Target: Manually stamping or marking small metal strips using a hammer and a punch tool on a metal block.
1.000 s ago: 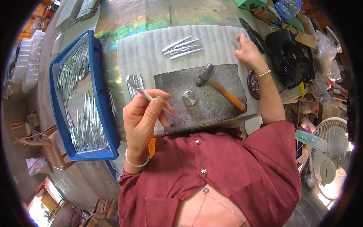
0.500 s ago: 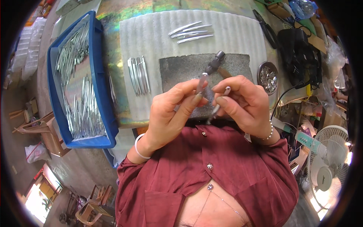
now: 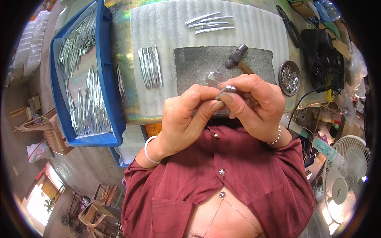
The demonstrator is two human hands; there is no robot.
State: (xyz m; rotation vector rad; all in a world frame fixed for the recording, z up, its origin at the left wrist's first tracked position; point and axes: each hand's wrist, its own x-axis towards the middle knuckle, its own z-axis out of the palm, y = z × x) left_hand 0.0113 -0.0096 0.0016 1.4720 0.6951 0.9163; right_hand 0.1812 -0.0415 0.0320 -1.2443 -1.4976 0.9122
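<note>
A cluttered workshop, and across it runs the desk [image 3: 125, 43], partly covered by a pale foam sheet [image 3: 254, 29]. Far left, the blue tray [image 3: 104, 75], loaded with slim metal strips [image 3: 91, 105]. Next along, a neat row [image 3: 150, 68] of strips on the foam, standing side by side, and farther up, a loose fan of strips [image 3: 209, 23].

Now the left hand [image 3: 183, 115]: thumb and forefinger pinched close, grip narrowed on a metal piece [image 3: 230, 88]. It's up in front of the shirt [image 3: 246, 166], above the near edge of the dark slab [image 3: 190, 59], where the disc [image 3: 214, 78] and hammer [image 3: 236, 56] lie, nobody touching them.

And the right hand [image 3: 258, 103] meets it! Grip nearly closed, fingers curled, thumb under the shiny ridged end. One piece or two? The fingers hide that. I'd call this close two-handed fingertip work; the next move calls for steady pinches and careful alignment.

On the right, a round dish [image 3: 280, 81] of small shiny bits [image 3: 290, 79], and beyond the desk, a fan [image 3: 342, 174].
</note>
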